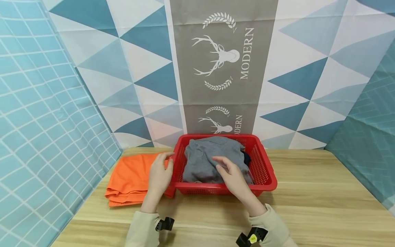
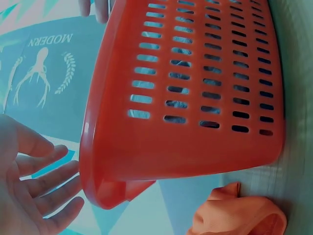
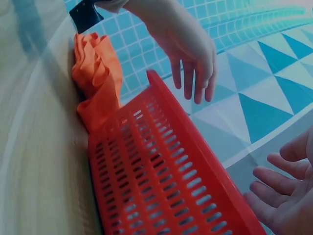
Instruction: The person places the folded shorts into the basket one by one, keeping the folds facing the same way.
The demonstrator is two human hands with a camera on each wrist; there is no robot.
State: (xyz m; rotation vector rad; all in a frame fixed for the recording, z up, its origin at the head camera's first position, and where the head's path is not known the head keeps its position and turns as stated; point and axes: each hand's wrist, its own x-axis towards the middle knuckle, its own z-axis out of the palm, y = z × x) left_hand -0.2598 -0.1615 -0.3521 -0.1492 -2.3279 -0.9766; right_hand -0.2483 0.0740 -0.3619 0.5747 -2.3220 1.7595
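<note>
A red plastic basket (image 1: 267, 164) with slotted walls stands on the table. Inside it lies a folded grey cloth garment (image 1: 213, 156), a dark piece showing at its right side. My left hand (image 1: 160, 175) hovers by the basket's left rim, fingers loosely bent and holding nothing. To its left is a folded orange cloth (image 1: 132, 171). Over the front of the grey garment is my right hand (image 1: 231, 175), thumb and fingers apart with nothing between them. In the left wrist view the left hand's fingers (image 2: 58, 200) spread close to the rim; whether they touch it is unclear.
Wooden tabletop (image 1: 308, 185) extends to the right of the basket and in front of it. A patterned cloth backdrop (image 1: 148, 68) rises behind, and a blue checked sheet (image 1: 46, 113) borders the left side. Each wrist wears a small black camera (image 1: 251, 236).
</note>
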